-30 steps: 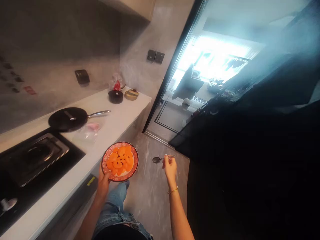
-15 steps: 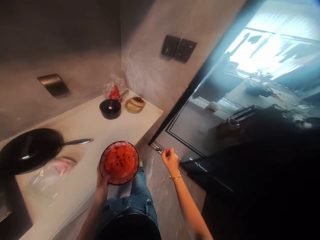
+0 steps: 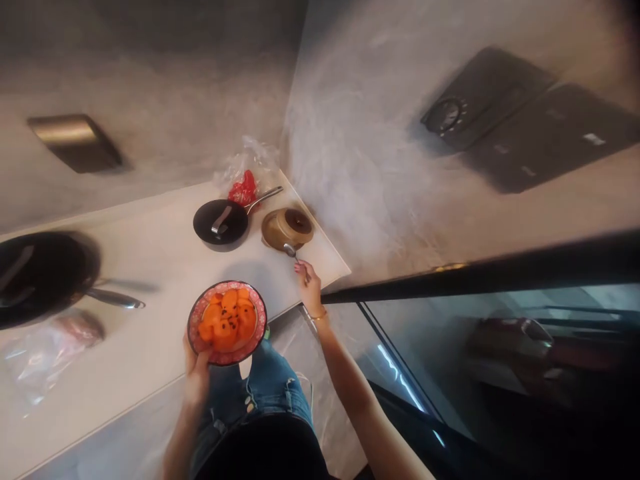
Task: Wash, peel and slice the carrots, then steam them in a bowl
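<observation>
My left hand (image 3: pixel 197 367) grips the edge of a red-patterned, dark-rimmed plate (image 3: pixel 258 333), thumb over the rim. On the plate lie orange fruit pieces (image 3: pixel 231 319), apparently papaya, with black seeds scattered on top. My right hand (image 3: pixel 311 290), with a gold bracelet at the wrist, is closed around a metal spoon (image 3: pixel 290 251). The spoon's bowl end points to a tan round container (image 3: pixel 276 230) with a dark-centred top, at the counter's corner. Whether the spoon touches the container I cannot tell.
On the white counter (image 3: pixel 165 267) stand a small black pan (image 3: pixel 220 223) and a large black pan (image 3: pixel 45 273). A clear bag with red contents (image 3: pixel 244 189) sits against the wall; another plastic bag (image 3: pixel 55 347) lies at left. A glossy black panel (image 3: pixel 450 373) is at right.
My right hand has moved up and left from beside the black panel to the tan container, holding the spoon. The view has turned right. The plate stays in my left hand.
</observation>
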A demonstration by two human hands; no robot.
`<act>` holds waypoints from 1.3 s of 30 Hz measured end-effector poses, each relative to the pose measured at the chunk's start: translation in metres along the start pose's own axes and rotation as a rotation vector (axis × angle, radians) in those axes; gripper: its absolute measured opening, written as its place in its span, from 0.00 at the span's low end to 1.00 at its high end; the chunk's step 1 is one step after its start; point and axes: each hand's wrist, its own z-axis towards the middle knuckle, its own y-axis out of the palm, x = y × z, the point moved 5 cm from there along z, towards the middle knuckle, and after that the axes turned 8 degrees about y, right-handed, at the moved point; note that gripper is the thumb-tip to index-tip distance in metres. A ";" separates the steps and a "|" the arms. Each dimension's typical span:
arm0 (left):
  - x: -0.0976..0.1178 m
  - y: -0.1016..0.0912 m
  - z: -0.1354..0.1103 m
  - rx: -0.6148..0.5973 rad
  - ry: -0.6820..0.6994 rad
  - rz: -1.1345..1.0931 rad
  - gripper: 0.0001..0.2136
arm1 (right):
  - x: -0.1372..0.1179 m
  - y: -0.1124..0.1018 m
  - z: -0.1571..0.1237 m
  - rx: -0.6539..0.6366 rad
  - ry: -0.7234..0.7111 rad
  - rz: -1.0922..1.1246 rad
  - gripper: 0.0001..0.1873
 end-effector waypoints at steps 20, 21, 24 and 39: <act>0.018 0.012 0.061 -0.033 0.060 0.034 0.36 | 0.053 0.065 0.072 0.173 0.236 0.167 0.20; 0.018 0.012 0.063 -0.034 0.058 0.039 0.36 | 0.054 0.068 0.073 0.181 0.255 0.203 0.20; 0.019 0.011 0.067 -0.040 0.062 0.038 0.35 | 0.058 0.075 0.075 0.205 0.328 0.316 0.17; 0.021 0.016 0.076 -0.077 0.082 0.001 0.34 | 0.071 0.083 0.063 0.305 0.458 0.597 0.14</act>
